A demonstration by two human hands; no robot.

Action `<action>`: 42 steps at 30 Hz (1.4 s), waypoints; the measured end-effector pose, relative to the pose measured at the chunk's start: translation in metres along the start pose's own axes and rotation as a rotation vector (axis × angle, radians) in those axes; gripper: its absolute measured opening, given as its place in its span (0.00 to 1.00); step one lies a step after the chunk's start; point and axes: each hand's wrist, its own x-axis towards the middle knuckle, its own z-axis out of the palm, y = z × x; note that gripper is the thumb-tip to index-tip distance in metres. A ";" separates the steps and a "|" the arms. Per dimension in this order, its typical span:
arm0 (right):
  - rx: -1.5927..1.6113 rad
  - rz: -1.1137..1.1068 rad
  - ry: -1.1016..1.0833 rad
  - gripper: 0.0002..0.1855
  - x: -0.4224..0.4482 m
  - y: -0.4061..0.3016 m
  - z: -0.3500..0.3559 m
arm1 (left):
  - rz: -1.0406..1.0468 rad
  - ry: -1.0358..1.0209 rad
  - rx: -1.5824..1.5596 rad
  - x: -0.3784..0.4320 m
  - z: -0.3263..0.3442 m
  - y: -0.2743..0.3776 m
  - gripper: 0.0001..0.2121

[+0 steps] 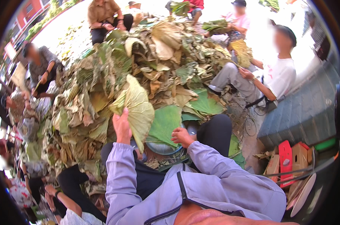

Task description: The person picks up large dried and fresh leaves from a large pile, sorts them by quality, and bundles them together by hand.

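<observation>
My left hand (pixel 122 128) grips a pale yellow-green dried lotus leaf (pixel 140 108), partly folded, with its veins fanning out. This leaf stands up over the near side of a large heap of dried lotus leaves (pixel 102 81). Between my knees, a flat green lotus leaf (pixel 165 122) covers much of a round basin (pixel 165 149). My right hand (pixel 182 137) is at the right edge of that green leaf, with its fingers curled. Whether they pinch anything is not clear. Another green leaf (pixel 206 101) lies just beyond my right knee.
A person in a white shirt (pixel 281 73) sits at the right, holding a yellowish leaf (pixel 241 53). Several other people sit around the heap. Cardboard boxes (pixel 299 159) and a dark ribbed panel (pixel 302 104) stand at the right. A cable (pixel 249 126) lies on the ground.
</observation>
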 end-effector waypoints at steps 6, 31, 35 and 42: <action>-0.043 -0.127 -0.078 0.13 -0.048 -0.060 0.003 | -0.033 -0.089 -0.058 -0.011 0.021 0.003 0.16; 0.168 -0.128 -0.274 0.19 -0.080 -0.085 -0.004 | -0.177 -0.549 0.474 -0.087 0.064 -0.097 0.14; 0.206 -0.122 -0.292 0.18 -0.076 -0.083 -0.006 | -0.095 -0.589 0.600 -0.093 0.066 -0.108 0.14; 0.207 -0.140 -0.314 0.20 -0.069 -0.077 -0.005 | -0.112 -0.608 0.645 -0.090 0.065 -0.109 0.15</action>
